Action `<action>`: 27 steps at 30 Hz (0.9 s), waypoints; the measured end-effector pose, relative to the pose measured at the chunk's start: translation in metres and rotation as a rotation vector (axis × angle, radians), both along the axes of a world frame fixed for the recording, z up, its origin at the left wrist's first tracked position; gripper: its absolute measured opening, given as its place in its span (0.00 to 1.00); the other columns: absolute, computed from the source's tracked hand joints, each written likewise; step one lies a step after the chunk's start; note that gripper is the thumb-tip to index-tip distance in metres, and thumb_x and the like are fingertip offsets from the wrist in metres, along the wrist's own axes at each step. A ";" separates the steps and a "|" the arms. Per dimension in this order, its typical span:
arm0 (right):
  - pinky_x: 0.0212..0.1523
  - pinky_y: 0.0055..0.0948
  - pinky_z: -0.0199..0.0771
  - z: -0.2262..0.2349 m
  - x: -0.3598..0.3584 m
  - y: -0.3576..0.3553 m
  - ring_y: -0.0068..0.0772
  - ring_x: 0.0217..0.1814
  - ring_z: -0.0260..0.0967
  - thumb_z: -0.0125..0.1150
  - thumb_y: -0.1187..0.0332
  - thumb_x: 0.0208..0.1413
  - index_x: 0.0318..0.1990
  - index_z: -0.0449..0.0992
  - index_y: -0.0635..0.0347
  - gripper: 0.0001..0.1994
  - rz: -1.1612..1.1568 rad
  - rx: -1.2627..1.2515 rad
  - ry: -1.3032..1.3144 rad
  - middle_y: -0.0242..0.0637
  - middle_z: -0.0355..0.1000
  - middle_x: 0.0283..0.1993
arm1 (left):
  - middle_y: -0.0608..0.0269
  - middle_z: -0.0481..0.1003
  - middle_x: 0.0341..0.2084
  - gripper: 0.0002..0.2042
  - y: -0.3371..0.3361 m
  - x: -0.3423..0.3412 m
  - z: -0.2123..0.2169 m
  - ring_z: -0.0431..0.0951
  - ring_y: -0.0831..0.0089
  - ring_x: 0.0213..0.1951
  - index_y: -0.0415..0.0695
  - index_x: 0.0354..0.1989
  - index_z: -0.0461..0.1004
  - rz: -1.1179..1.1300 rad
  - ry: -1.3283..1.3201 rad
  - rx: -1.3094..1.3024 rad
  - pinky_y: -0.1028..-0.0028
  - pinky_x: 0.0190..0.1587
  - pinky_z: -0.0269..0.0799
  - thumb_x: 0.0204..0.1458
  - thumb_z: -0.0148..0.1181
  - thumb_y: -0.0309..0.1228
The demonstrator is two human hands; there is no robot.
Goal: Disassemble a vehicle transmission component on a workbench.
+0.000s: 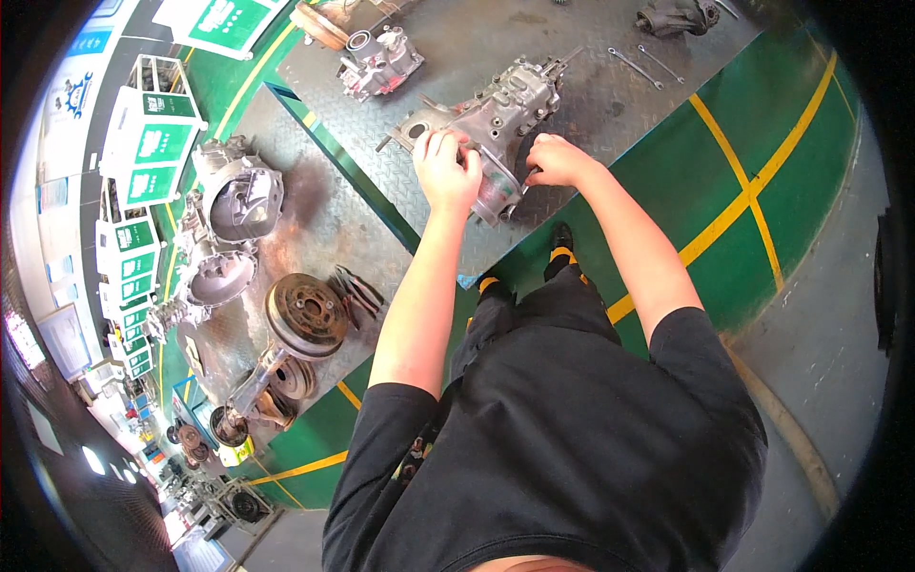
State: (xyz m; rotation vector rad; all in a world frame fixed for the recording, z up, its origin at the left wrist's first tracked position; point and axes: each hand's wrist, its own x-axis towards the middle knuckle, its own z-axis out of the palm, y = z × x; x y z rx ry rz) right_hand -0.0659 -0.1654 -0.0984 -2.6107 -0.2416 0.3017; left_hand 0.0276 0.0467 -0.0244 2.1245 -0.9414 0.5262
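A grey metal gearbox [519,100] lies on the steel-topped workbench [591,114] in front of me, its wide bell housing [498,191] toward my body. My left hand [448,172] is closed over the left side of the housing, fingers bent around its edge. On the opposite side, my right hand [560,162] is closed near the housing rim, with thumb and fingers pinched together. Whatever is between those fingers is too small or hidden to make out. The inside of the housing faces away from view.
Two wrenches [637,71] lie on the bench at right, with a dark metal part [677,16] beyond. Another gear casing [378,63] sits at far left. A second bench holds open housings [243,200] and a rusty brake drum [307,316]. The green floor [667,162] has yellow lines.
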 end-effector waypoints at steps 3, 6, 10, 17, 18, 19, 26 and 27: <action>0.50 0.39 0.67 -0.013 -0.015 -0.005 0.42 0.46 0.67 0.69 0.57 0.48 0.30 0.82 0.61 0.14 0.030 0.133 -0.103 0.39 0.76 0.32 | 0.58 0.77 0.30 0.06 -0.001 0.001 -0.001 0.75 0.56 0.41 0.43 0.28 0.75 0.009 -0.007 0.009 0.58 0.59 0.65 0.39 0.60 0.24; 0.50 0.39 0.66 -0.020 -0.033 -0.007 0.43 0.44 0.67 0.67 0.60 0.52 0.29 0.79 0.60 0.12 -0.050 0.229 -0.163 0.39 0.73 0.30 | 0.58 0.77 0.31 0.06 0.001 0.000 -0.003 0.76 0.56 0.41 0.43 0.28 0.75 0.006 -0.002 0.005 0.58 0.59 0.65 0.39 0.60 0.24; 0.50 0.39 0.68 -0.016 -0.073 0.003 0.43 0.46 0.68 0.63 0.59 0.57 0.34 0.79 0.62 0.13 -0.321 0.416 -0.159 0.41 0.73 0.31 | 0.58 0.77 0.31 0.06 0.001 0.001 -0.003 0.75 0.56 0.41 0.42 0.28 0.75 0.003 0.018 0.003 0.58 0.58 0.65 0.39 0.60 0.23; 0.41 0.26 0.72 -0.010 -0.143 0.046 0.23 0.33 0.74 0.52 0.64 0.67 0.40 0.75 0.64 0.11 -0.492 1.082 0.486 0.32 0.77 0.29 | 0.56 0.77 0.34 0.07 0.005 0.001 -0.003 0.73 0.52 0.45 0.42 0.32 0.76 -0.034 0.048 0.033 0.57 0.57 0.66 0.41 0.60 0.23; 0.41 0.26 0.72 -0.012 -0.150 0.052 0.24 0.33 0.74 0.51 0.64 0.67 0.42 0.74 0.64 0.11 -0.494 1.123 0.523 0.32 0.76 0.28 | 0.56 0.77 0.34 0.07 0.003 0.001 -0.003 0.73 0.52 0.45 0.42 0.32 0.76 -0.041 0.048 0.031 0.57 0.57 0.66 0.41 0.60 0.23; 0.42 0.26 0.73 -0.013 -0.156 0.058 0.24 0.34 0.75 0.51 0.65 0.67 0.43 0.74 0.65 0.11 -0.496 1.164 0.559 0.32 0.76 0.28 | 0.57 0.77 0.33 0.07 0.002 0.000 -0.002 0.74 0.54 0.43 0.42 0.30 0.75 -0.031 0.027 0.015 0.57 0.58 0.65 0.40 0.60 0.23; 0.36 0.29 0.72 -0.004 -0.151 0.109 0.27 0.30 0.74 0.50 0.65 0.68 0.49 0.70 0.69 0.13 -0.527 1.157 0.640 0.36 0.77 0.29 | 0.59 0.78 0.32 0.06 0.004 0.003 -0.006 0.75 0.57 0.42 0.43 0.29 0.75 -0.030 0.004 0.007 0.57 0.59 0.65 0.39 0.60 0.24; 0.36 0.30 0.73 0.001 -0.147 0.115 0.28 0.31 0.75 0.50 0.65 0.68 0.48 0.70 0.70 0.13 -0.549 1.191 0.637 0.37 0.77 0.29 | 0.59 0.78 0.32 0.06 0.003 0.002 -0.005 0.75 0.57 0.42 0.43 0.29 0.75 -0.033 0.004 0.007 0.57 0.59 0.65 0.39 0.60 0.24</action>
